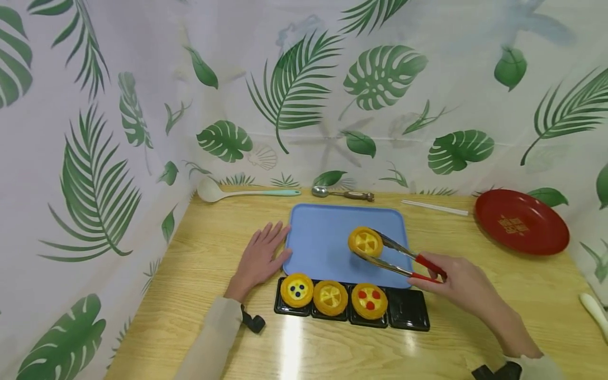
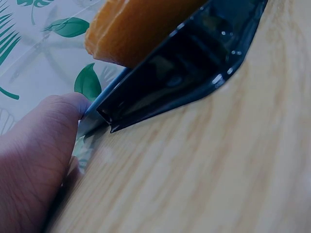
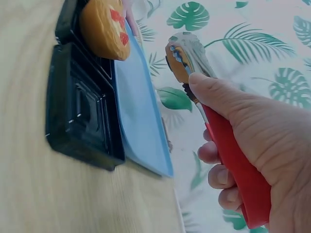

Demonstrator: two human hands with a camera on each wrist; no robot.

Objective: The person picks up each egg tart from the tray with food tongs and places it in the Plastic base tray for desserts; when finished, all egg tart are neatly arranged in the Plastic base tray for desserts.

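My right hand (image 1: 467,282) grips red-handled metal tongs (image 3: 238,165), thumb on one side and fingers curled on the other. The tongs' tips pinch an egg tart (image 1: 366,241) with yellow wedge toppings, held raised over the blue tray (image 1: 318,227). At the tray's left edge my left hand (image 1: 258,258) lies with fingers extended, its thumb touching the rim. In front of the tray stands a row of black square containers (image 1: 409,310). Three of them hold tarts: one with blue dots (image 1: 296,290), one with yellow wedges (image 1: 330,298), one with red pieces (image 1: 369,302).
Along the back lie a white ladle (image 1: 211,191) with a mint handle, a metal spoon (image 1: 320,191) with a brown handle, and white chopsticks (image 1: 434,207). A red oval plate (image 1: 541,232) sits back right. A pale handle (image 1: 594,311) shows at the right edge.
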